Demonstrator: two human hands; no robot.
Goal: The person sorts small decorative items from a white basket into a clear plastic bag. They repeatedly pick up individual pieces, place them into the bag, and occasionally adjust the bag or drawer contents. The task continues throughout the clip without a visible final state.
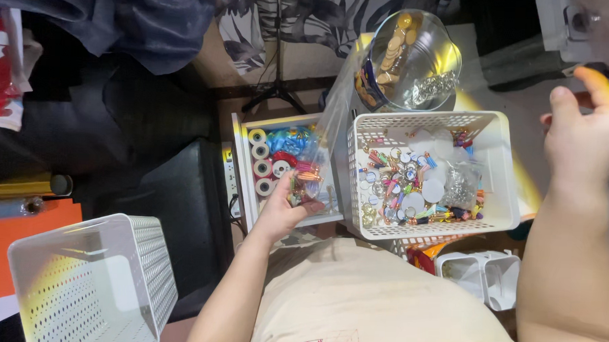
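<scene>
The left hand pinches the lower end of a clear plastic bag, its fingers closed on the part that holds a small bunch of orange and mixed-colour tassels. The bag rises from the hand and leans against the left wall of the white perforated basket. That basket holds loose tassel charms, small round white discs and a crumpled clear packet. Just behind the basket stands a clear round tub with gold-coloured discs and silver rings inside. To the left of the basket, under the bag, sits an open white drawer tray with rolls of tape in a row and blue and red items. Well to the left of the basket, an empty white perforated basket stands tilted. The right hand hangs to the right of the basket, fingers loosely spread and holding nothing.
</scene>
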